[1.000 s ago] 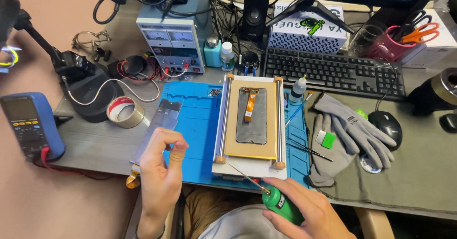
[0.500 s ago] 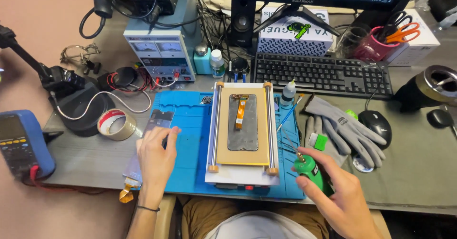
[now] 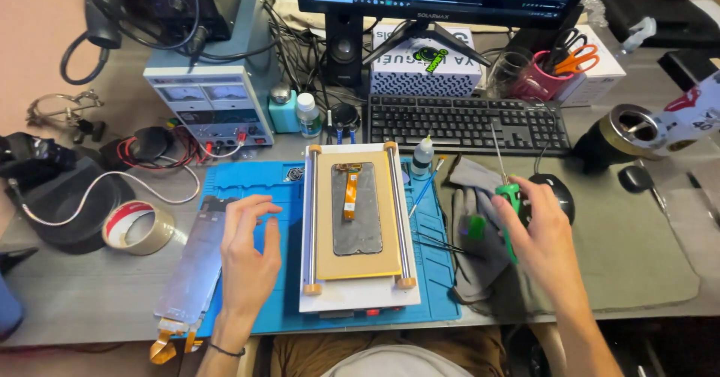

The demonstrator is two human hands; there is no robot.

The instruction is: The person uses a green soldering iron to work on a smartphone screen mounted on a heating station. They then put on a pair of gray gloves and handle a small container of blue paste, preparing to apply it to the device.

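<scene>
A phone repair bench is seen from above. Nearest the camera, the left hand (image 3: 246,257) is laid flat and open, fingers spread, on the blue work mat (image 3: 270,302), its edge touching a detached phone screen panel (image 3: 196,261) that lies tilted at the mat's left border, with its orange flex tail hanging off the table edge. That panel could be nudged off the table if the palm is slid leftward, and the dangling flex could be creased. To the right, a green-handled screwdriver (image 3: 510,206) is gripped in the right hand (image 3: 541,236), closed around the handle, its thin shaft pointing up and away above a pair of grey gloves (image 3: 480,227). The tip could be caught on the fine tools lying beside the gloves. Between the hands, apart from both, a dark phone back (image 3: 357,208) with an orange ribbon cable is held on the framed heating platform (image 3: 358,294); the ribbon could be torn by a careless tip. Farther off, a keyboard (image 3: 466,124), a bench power supply (image 3: 210,107) and a roll of tape (image 3: 138,227) are seen.
</scene>
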